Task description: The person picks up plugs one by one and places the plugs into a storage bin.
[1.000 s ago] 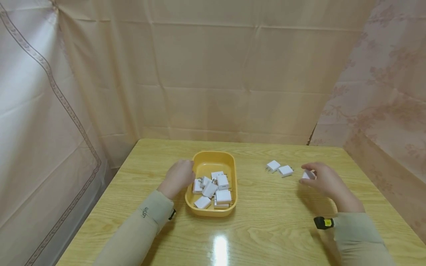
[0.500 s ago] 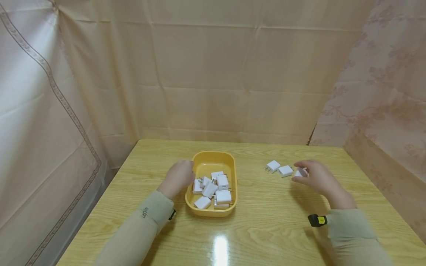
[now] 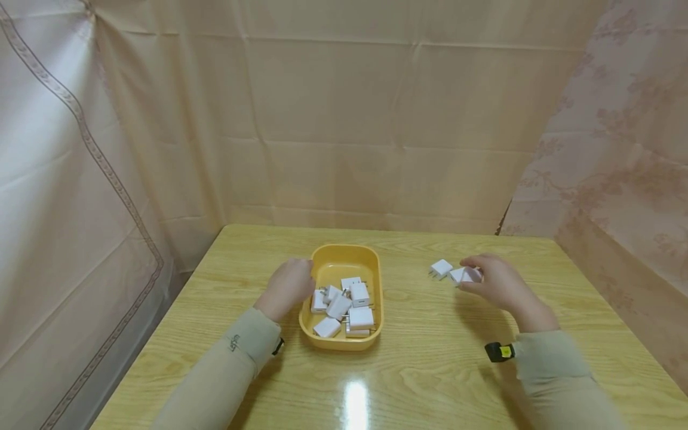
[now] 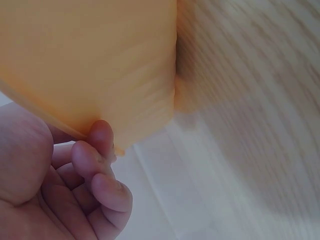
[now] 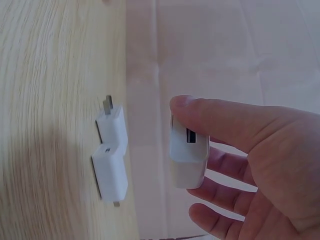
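My left hand (image 3: 289,288) grips the left rim of a yellow plastic tray (image 3: 344,345); in the left wrist view its fingers (image 4: 102,160) curl at the edge. Several white USB charger plugs (image 3: 361,318) lie heaped in the tray's near part, metal prongs showing on some. On the right, my right hand (image 3: 502,285) holds another white charger plug (image 5: 187,155) between thumb and fingers, off the table, its USB port visible in the right wrist view. Two more charger plugs, one farther left (image 3: 441,267) and one nearer the hand (image 5: 111,175), lie close together on the table.
The light wood-grain table (image 3: 414,370) carries the tray left of its middle. Beige cloth (image 3: 333,131) hangs behind it, with more cloth at both sides. A black device with a yellow label (image 3: 500,352) sits at the right wrist.
My right hand has moved left with the held charger plug, which now overlaps the nearer loose plug in the head view. My left hand and the tray have stayed in place.
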Demonstrator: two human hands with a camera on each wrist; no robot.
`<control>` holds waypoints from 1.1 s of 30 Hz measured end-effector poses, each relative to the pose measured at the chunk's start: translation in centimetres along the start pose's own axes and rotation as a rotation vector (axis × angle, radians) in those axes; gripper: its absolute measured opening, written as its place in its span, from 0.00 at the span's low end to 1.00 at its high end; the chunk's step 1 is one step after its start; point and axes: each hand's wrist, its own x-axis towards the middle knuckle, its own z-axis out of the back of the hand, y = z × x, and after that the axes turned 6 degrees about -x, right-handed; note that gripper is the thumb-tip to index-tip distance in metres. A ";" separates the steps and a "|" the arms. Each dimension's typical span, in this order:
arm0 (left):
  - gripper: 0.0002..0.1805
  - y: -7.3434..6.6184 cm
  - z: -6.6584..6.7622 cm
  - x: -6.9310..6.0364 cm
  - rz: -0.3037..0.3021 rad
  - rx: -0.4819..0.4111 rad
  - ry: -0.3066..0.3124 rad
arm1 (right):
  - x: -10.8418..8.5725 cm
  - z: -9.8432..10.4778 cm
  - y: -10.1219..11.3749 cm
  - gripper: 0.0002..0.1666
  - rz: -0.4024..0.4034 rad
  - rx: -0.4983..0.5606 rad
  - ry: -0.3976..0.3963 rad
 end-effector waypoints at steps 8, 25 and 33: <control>0.10 0.1 0.0 0.1 -0.010 -0.001 -0.022 | 0.7 -0.4 1.0 0.31 0.008 0.017 0.004; 0.13 0.0 -0.1 0.2 -0.005 0.006 -0.020 | 2.2 -1.4 3.8 0.29 0.069 0.029 -0.003; 0.11 0.2 -0.2 0.2 -0.015 0.010 -0.028 | 3.1 -2.2 5.8 0.29 0.102 0.043 0.004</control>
